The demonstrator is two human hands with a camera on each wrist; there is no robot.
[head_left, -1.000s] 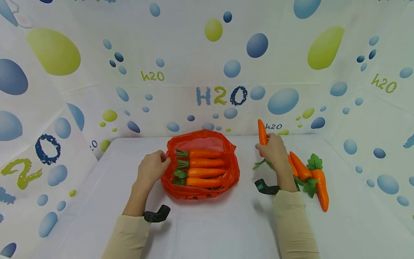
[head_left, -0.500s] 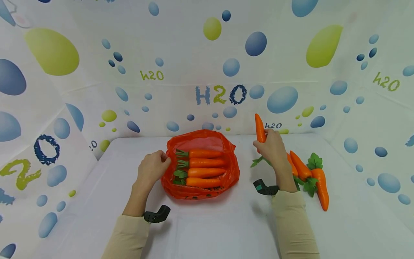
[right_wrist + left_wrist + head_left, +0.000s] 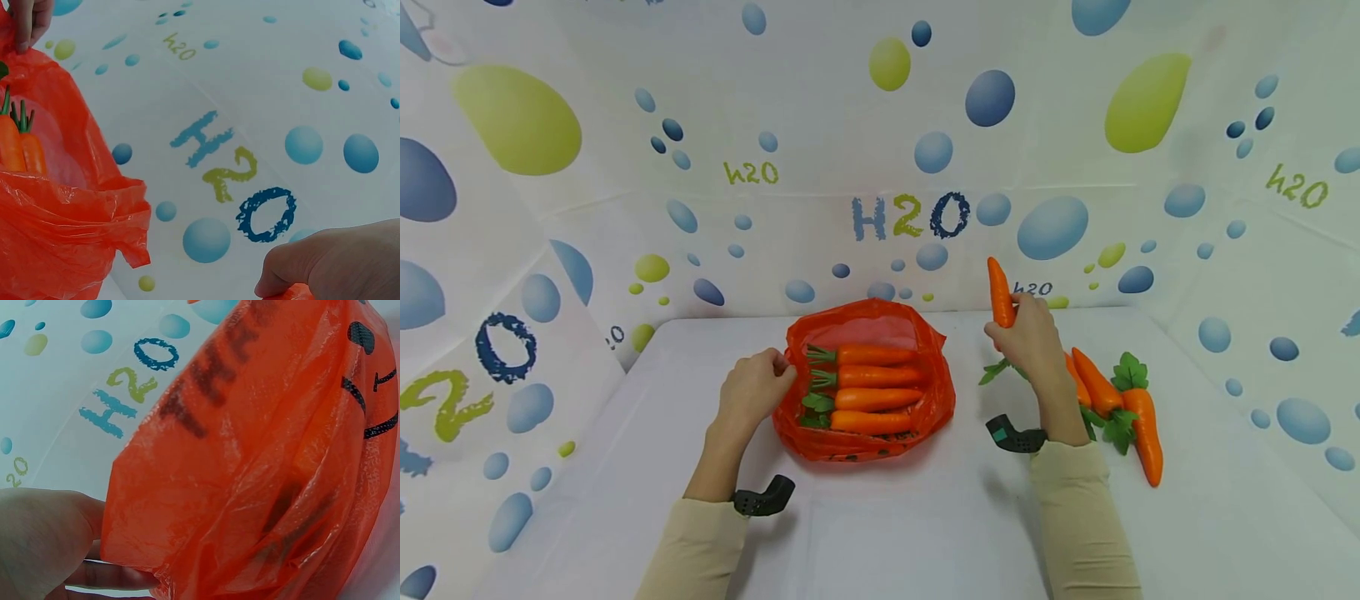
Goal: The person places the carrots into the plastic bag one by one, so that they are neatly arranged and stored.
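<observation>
A red plastic bag [image 3: 940,408] lies open on the white table, with several orange carrots [image 3: 880,400] side by side inside, their green tops to the left. My left hand [image 3: 756,383] pinches the bag's left rim between thumb and fingers; the left wrist view shows the thin plastic [image 3: 187,506] held there. To the right of the bag, my right hand [image 3: 1028,337] grips a single carrot [image 3: 1000,292], its tip pointing up and its leafy top hanging below the hand. In the right wrist view only a sliver of that carrot [image 3: 297,292] shows under my thumb.
Several loose carrots with leaves [image 3: 1142,433] lie on the table to the right, partly behind my right forearm. A patterned backdrop [image 3: 880,125] with blue and green drops rises behind the table [image 3: 895,533]. Each wrist wears a black camera mount [image 3: 765,497].
My right hand has moved slightly up and left with the carrot. The left hand keeps its pinch on the bag's rim, and the bag stays in place.
</observation>
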